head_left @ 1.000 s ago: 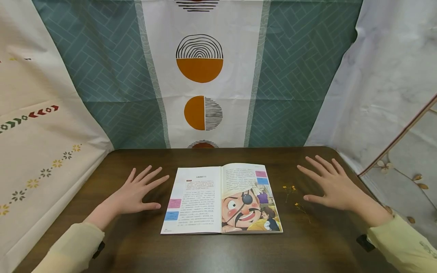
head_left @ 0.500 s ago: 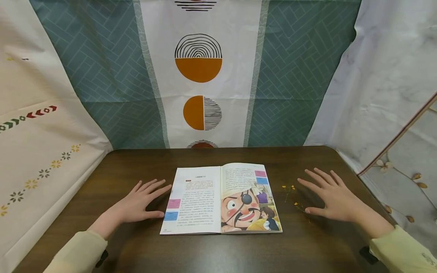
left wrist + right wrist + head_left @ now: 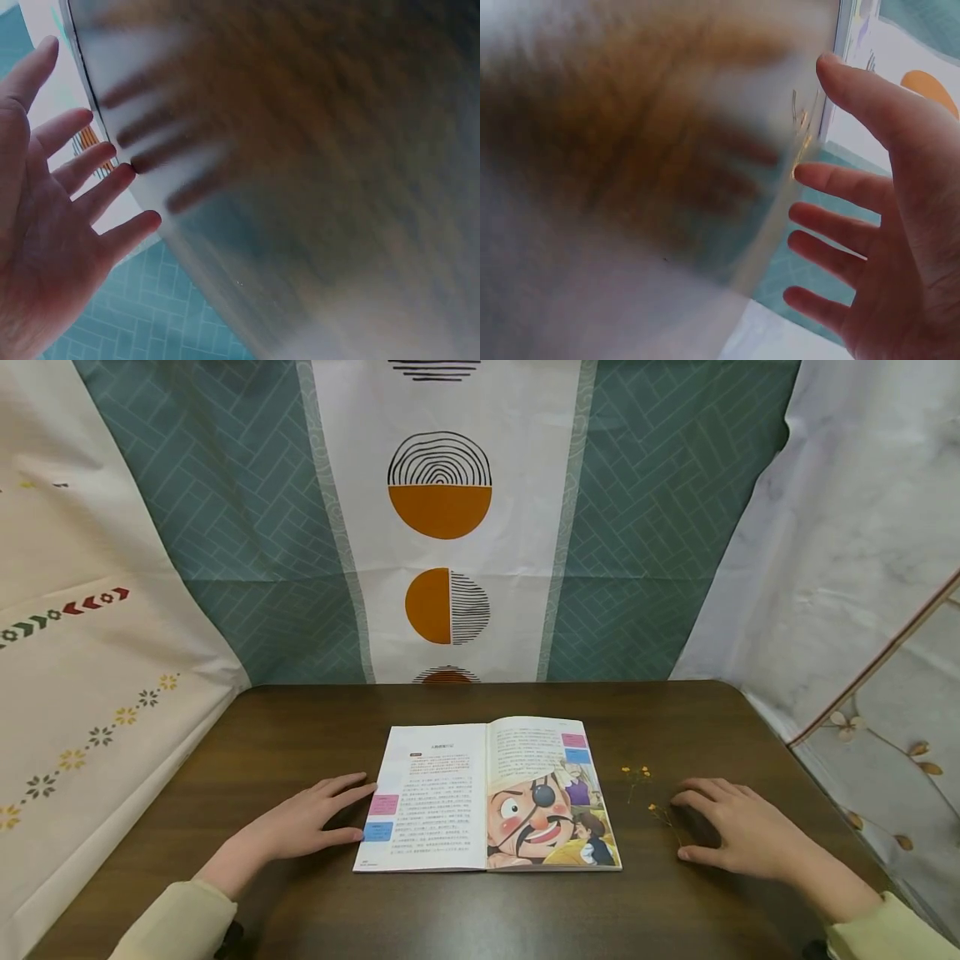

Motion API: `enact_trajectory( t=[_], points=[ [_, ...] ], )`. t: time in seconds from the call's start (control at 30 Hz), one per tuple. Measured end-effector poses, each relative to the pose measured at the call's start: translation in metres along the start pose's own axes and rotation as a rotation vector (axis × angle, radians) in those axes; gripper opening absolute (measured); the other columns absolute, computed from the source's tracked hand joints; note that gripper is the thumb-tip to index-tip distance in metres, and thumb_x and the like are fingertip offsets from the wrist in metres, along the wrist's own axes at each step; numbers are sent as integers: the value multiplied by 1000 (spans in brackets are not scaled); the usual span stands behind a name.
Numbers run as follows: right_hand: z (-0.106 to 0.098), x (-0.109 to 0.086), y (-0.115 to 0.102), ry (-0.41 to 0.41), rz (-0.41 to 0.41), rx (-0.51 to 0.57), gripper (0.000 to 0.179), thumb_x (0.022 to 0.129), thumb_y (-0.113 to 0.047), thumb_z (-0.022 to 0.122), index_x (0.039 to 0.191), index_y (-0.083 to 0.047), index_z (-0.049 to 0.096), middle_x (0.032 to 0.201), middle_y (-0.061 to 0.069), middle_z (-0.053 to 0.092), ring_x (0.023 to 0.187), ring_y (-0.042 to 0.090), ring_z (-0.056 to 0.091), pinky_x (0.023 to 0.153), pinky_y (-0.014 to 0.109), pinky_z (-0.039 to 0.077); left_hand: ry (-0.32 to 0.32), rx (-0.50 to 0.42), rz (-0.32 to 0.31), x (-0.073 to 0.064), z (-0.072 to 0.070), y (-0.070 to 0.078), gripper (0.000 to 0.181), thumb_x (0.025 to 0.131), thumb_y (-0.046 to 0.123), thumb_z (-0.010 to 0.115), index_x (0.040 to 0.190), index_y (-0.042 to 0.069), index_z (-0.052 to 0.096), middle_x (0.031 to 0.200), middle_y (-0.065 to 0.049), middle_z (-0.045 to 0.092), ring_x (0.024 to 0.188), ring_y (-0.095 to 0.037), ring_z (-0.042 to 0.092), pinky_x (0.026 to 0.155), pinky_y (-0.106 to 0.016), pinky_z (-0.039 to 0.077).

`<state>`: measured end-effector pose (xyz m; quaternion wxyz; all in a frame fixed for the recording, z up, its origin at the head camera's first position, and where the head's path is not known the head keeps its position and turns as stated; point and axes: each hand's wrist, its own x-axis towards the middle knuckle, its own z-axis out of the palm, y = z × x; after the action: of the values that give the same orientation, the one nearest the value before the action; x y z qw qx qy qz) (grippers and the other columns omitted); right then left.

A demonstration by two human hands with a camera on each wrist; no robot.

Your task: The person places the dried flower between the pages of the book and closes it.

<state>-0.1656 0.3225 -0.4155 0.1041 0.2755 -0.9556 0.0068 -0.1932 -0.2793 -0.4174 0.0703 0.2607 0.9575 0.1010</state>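
An open picture book (image 3: 486, 795) lies flat in the middle of the dark wooden table (image 3: 480, 910), text on its left page and a cartoon pirate face on its right. My left hand (image 3: 307, 819) rests palm down on the table beside the book's left edge, fingers straight, thumb tip at the page edge. My right hand (image 3: 731, 831) lies on the table to the right of the book, fingers relaxed, next to small dried yellow flower sprigs (image 3: 647, 793). Both wrist views are blurred; each shows an open palm, left hand (image 3: 52, 225), right hand (image 3: 885, 232).
A teal and white patterned cloth (image 3: 442, 518) hangs behind the table. A cream embroidered cloth (image 3: 90, 652) drapes on the left and a white marbled cloth (image 3: 847, 552) on the right. The table's right edge runs close to my right hand.
Both hands have come down and toward me, from hovering with spread fingers to resting on the table. The book and flower sprigs have not moved.
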Motion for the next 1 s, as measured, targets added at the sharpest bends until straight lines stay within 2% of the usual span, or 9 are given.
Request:
enact_trajectory(
  t=[0.1,0.2,0.37,0.6,0.8,1.0],
  points=[
    [1,-3,-4,-5,13,26,58,76,-61,76,116,-19,66,123,2,63,110,26,62,82,50,53,-4,-22,-20,-1,2,1,75,89,60,61,150,20,43,156,-13,38,140,-42,41,104,-62,41],
    [3,-4,-8,-31,47,63,53,78,-57,75,115,-20,65,121,-1,62,107,24,64,71,42,55,10,-34,-24,-2,2,4,76,88,60,62,149,18,45,154,-14,41,138,-42,42,102,-61,43],
    [5,-3,-12,-59,103,95,46,80,-50,77,114,-21,65,118,-2,60,105,24,63,57,32,50,32,-77,-53,-4,-1,15,78,84,59,68,145,15,49,147,-15,46,132,-42,44,96,-59,47],
    [7,0,-17,-50,137,130,41,79,-38,81,112,-19,66,115,-1,61,104,24,63,56,28,48,27,-166,-101,-2,2,26,77,79,42,80,141,7,52,131,-16,49,117,-32,48,90,-47,49],
    [10,0,-19,-42,166,166,37,79,-33,81,111,-20,67,112,-3,62,101,23,65,59,31,50,13,-363,-157,1,6,30,78,77,28,84,139,-4,50,116,-12,50,96,-19,53,74,-26,49],
    [12,2,-19,-18,170,159,33,79,-27,81,109,-21,67,108,-5,61,95,18,66,59,28,49,30,-484,-190,0,9,36,78,74,14,85,139,-8,48,112,-13,52,90,-16,56,70,-20,48]
  ],
)
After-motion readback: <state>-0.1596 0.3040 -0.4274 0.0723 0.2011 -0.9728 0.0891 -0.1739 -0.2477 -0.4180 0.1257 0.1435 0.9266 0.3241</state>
